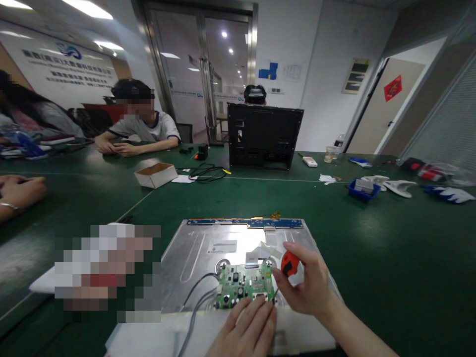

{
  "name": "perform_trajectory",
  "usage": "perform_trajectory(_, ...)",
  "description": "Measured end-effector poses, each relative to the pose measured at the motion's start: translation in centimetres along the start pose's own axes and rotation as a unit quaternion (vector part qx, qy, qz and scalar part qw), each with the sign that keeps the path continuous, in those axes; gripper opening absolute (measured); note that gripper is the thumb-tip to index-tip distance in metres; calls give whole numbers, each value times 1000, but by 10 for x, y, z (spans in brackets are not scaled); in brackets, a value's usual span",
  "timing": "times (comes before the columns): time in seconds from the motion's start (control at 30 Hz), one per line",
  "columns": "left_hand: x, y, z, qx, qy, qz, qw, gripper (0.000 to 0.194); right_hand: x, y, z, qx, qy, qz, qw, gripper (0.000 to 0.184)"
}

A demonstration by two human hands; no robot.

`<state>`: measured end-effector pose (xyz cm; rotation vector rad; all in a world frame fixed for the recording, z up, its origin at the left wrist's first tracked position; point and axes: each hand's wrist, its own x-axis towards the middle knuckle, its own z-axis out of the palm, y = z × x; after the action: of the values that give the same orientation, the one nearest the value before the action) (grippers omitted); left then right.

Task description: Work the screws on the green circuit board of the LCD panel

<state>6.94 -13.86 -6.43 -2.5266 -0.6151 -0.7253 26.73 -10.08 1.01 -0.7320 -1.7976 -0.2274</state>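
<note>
My right hand pinches the red and black handle of a screwdriver between thumb and fingers. Its thin shaft slants down to the lower right corner of a green circuit board. Over the board's near edge lies my left hand, its fingers stretched out flat and close to the screwdriver's tip. The board rests on the metal back of a display panel, which has a blue strip board along its far edge. A flat ribbon cable and grey cables join the green board.
A black monitor housing stands upright across the green table. An open cardboard box and black cable lie left of it; a blue tray and gloves lie right. Several people sit around the table.
</note>
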Motion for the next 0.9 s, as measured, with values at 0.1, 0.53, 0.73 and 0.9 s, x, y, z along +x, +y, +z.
perform_trajectory(0.1, 0, 0, 0, -1, -2, 1, 1000, 29, 0, 0, 0, 9, -3, 2, 1000, 43)
perform_trajectory(0.53, -2, 0, 2, 3, -4, 7, 1000, 28, -1, 2, -3, 44, -21, 3, 999, 52)
perform_trajectory(0.73, 2, -1, 0, -4, 11, 6, 1000, 29, 0, 1, -2, 20, -11, -3, 1000, 45)
perform_trajectory(0.9, 1, -1, 0, 2, 4, 4, 1000, 29, 0, 1, 0, 4, 2, -6, 1000, 40)
